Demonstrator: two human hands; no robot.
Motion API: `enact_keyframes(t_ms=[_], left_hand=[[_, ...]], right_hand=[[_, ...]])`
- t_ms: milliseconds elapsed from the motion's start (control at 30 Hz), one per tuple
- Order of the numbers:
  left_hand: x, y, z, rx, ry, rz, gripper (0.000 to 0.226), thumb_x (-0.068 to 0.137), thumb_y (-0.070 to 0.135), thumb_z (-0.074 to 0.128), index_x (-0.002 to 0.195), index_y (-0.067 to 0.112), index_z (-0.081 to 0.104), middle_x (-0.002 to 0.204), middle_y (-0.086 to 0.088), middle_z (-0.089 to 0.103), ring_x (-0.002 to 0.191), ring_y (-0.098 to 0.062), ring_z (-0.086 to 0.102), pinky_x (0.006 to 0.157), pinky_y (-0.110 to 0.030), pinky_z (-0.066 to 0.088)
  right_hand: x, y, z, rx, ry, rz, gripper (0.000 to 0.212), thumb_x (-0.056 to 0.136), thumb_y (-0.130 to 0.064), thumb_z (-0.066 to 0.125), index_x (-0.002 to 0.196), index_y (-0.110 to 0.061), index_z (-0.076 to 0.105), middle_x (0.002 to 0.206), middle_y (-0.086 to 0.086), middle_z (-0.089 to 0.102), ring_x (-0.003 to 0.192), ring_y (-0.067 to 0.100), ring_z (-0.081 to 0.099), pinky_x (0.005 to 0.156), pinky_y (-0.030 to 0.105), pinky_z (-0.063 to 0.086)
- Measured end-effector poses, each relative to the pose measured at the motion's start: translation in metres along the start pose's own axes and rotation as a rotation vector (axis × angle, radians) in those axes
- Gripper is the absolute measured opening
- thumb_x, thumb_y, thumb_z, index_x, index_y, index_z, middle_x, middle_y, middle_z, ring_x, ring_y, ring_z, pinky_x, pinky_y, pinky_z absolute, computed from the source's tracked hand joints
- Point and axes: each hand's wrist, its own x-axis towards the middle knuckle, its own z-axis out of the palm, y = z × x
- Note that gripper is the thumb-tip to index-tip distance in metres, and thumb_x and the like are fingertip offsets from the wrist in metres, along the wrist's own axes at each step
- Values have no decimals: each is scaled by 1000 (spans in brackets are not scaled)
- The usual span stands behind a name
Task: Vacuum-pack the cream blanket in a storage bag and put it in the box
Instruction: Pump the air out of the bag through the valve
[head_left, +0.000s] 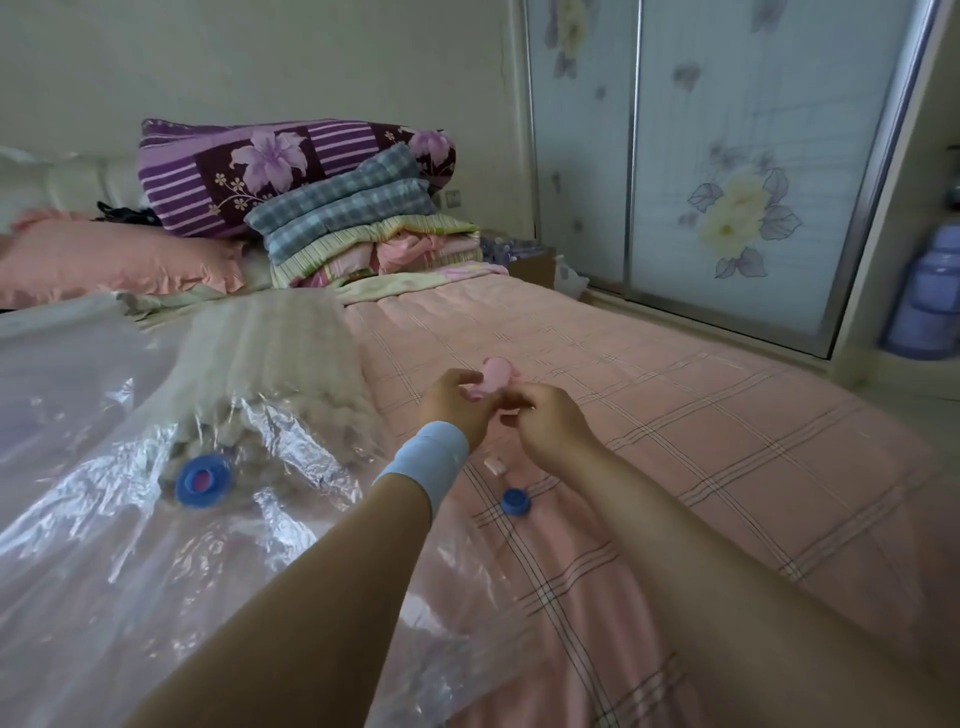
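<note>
The folded cream blanket (270, 364) lies inside a clear plastic storage bag (119, 545) spread over the left of the bed. A blue round valve (203, 480) with a pink centre sits on the bag's top, uncapped. Its blue cap (516, 502) lies loose on the pink sheet, with a small white clip (496, 464) just beyond it. Above them, my left hand (457, 402), with a light blue wristband, and my right hand (550, 423) together hold a small pink object (493, 376) at their fingertips. The box is partly seen beyond the bed's far edge (535, 267).
A stack of folded quilts (363, 228) and a pink pillow (114, 260) fill the head of the bed. The pink checked sheet (675, 415) stretches to the right. Sliding wardrobe doors (727, 156) and a purple thermos (930, 296) stand beyond the bed.
</note>
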Motion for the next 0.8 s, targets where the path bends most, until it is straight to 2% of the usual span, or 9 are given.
enact_keyframes(t_ms=[33, 100, 200, 300, 367, 467, 533, 633, 800], left_hand=[[-4, 2, -8, -21, 29, 28, 37, 83, 23, 73, 118, 21, 61, 101, 2, 61, 85, -18, 64, 78, -31, 56], [-12, 7, -25, -70, 85, 90, 32, 87, 19, 67, 119, 23, 62, 100, 5, 59, 90, -19, 64, 79, -31, 54], [-27, 13, -52, -168, 93, 171, 28, 91, 14, 61, 116, 27, 63, 98, 10, 59, 95, -23, 65, 85, -37, 57], [-43, 12, -83, -243, 52, 222, 28, 95, 9, 57, 119, 22, 61, 100, 9, 58, 95, -21, 65, 88, -41, 57], [-52, 8, -106, -244, 29, 249, 31, 96, 7, 56, 125, 19, 56, 107, 4, 58, 98, -20, 63, 90, -38, 56], [-66, -3, -144, -197, -27, 290, 40, 95, 7, 59, 132, 20, 48, 112, 11, 58, 99, -7, 61, 83, -19, 53], [-72, -11, -167, -174, -57, 308, 41, 92, 8, 64, 130, 19, 51, 115, 9, 62, 102, -8, 63, 86, -18, 53], [-78, -22, -197, -113, -17, 323, 38, 85, 12, 74, 122, 18, 64, 112, 0, 70, 104, -18, 67, 90, -26, 54], [-88, -46, -240, -177, 34, 274, 41, 82, 15, 76, 121, 25, 66, 107, 3, 71, 94, -7, 69, 78, -12, 52]], right_hand=[[0, -6, 2, 49, 6, -4, 47, 85, -5, 40, 117, -15, 73, 122, 3, 69, 108, 17, 67, 95, 36, 55], [-4, -20, 5, 137, 30, 19, 39, 97, -1, 42, 121, -12, 70, 119, 3, 70, 100, 17, 70, 82, 28, 55], [-12, -38, 14, 242, 54, 58, 27, 103, -19, 48, 119, -14, 69, 103, 1, 76, 87, 18, 74, 66, 28, 49], [-22, -60, 29, 410, -27, 132, 32, 103, -38, 50, 121, -16, 63, 95, 0, 78, 85, 22, 76, 60, 30, 45], [-28, -72, 41, 583, -101, 161, 38, 102, -45, 52, 121, -13, 62, 98, 4, 78, 87, 25, 74, 61, 30, 44], [-36, -89, 63, 744, -158, 201, 40, 99, -43, 59, 118, -9, 64, 98, 7, 78, 87, 24, 71, 67, 31, 45], [-39, -97, 82, 738, -174, 190, 41, 97, -40, 62, 120, -6, 63, 99, 7, 77, 87, 23, 71, 68, 31, 48], [-42, -108, 114, 737, -165, 161, 42, 97, -36, 64, 123, -3, 62, 105, 11, 76, 91, 27, 72, 69, 32, 52], [-36, -127, 159, 725, -243, 121, 35, 101, -24, 60, 129, -3, 54, 114, 19, 72, 94, 31, 74, 71, 37, 58]])
